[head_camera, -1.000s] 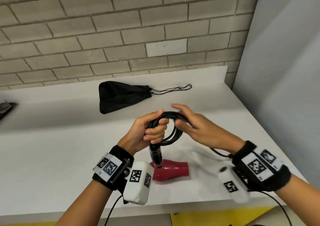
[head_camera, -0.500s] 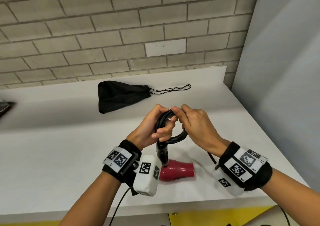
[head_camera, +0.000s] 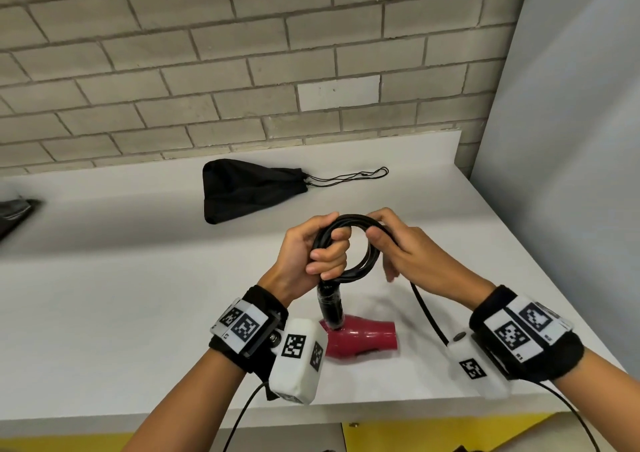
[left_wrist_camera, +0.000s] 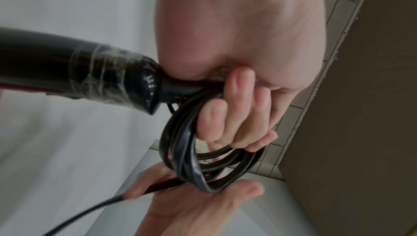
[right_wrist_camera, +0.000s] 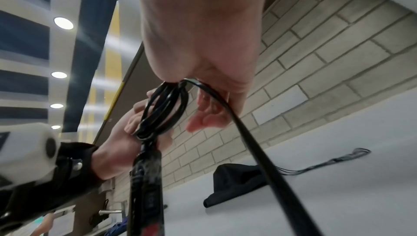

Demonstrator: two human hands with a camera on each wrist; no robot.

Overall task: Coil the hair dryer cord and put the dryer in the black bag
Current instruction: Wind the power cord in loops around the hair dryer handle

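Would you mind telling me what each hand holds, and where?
The left hand grips the coiled cord near the dryer's handle; the right hand pinches the coil's opposite side.

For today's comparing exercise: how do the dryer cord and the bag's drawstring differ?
The cord is thick, looped in several turns and held by both hands; the drawstring is thin, untouched, trailing flat on the counter. Both are black.
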